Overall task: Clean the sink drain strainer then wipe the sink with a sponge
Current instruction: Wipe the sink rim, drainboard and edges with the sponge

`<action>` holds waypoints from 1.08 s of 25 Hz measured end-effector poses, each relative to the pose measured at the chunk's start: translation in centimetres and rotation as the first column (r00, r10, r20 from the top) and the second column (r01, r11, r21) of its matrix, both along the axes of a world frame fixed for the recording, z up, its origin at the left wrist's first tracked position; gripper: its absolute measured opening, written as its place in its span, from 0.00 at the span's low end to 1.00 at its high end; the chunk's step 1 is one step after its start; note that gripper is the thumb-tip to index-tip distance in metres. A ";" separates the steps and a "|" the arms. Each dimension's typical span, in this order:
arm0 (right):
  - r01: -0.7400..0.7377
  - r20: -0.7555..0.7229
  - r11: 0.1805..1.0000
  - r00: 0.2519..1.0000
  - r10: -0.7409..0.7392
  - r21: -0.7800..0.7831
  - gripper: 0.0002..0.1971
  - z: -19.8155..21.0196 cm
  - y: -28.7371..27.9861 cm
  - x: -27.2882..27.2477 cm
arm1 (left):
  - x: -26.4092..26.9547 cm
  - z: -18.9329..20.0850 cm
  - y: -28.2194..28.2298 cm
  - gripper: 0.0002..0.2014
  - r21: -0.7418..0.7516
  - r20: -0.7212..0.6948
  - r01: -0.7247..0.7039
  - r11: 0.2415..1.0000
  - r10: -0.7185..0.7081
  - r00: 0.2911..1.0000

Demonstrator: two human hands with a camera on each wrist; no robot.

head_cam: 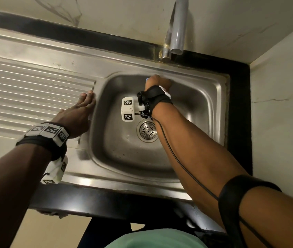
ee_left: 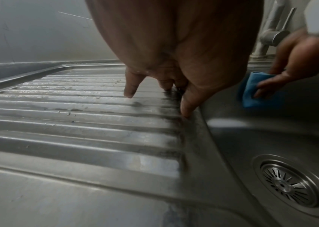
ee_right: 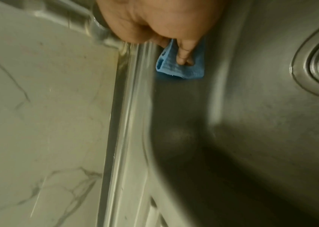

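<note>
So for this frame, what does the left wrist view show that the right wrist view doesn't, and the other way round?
Only the left wrist view shows the left hand, fingertips resting on the ribbed drainboard at the basin's edge, and the whole drain strainer seated in its hole. Only the right wrist view shows the marbled wall behind the sink and the right hand's fingers close up, curled into the cloth's fold. Both show the right hand pressing the blue sponge cloth against the basin's back wall, and the tap.
</note>
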State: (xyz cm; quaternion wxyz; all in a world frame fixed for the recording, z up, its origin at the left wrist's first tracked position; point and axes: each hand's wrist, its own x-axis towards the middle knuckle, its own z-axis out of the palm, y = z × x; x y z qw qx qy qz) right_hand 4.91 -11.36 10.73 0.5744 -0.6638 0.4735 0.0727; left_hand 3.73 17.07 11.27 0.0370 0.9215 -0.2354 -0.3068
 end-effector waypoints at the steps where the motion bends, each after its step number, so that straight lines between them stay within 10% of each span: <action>1: 0.015 0.029 1.000 0.999 -0.015 0.008 0.08 -1.0 0.7 1.0 | 0.1 0.1 0.0 0.46 0.007 -0.020 -0.005 1.000 0.006 1.000; 10: 0.001 -0.028 0.957 1.000 -0.009 -0.292 0.19 -14.8 4.4 8.4 | -0.8 0.7 -0.6 0.46 0.043 -0.039 -0.024 0.999 0.026 0.999; 15: -0.015 0.041 0.993 0.999 0.020 -0.115 0.11 -2.5 8.4 3.6 | -0.6 1.4 -0.5 0.45 0.041 -0.063 0.004 0.999 -0.001 0.998; 27: -0.544 -0.021 0.756 0.816 0.577 -0.364 0.15 -0.2 12.9 -2.8 | -0.2 -0.1 0.0 0.44 0.048 -0.079 0.049 0.998 -0.045 0.996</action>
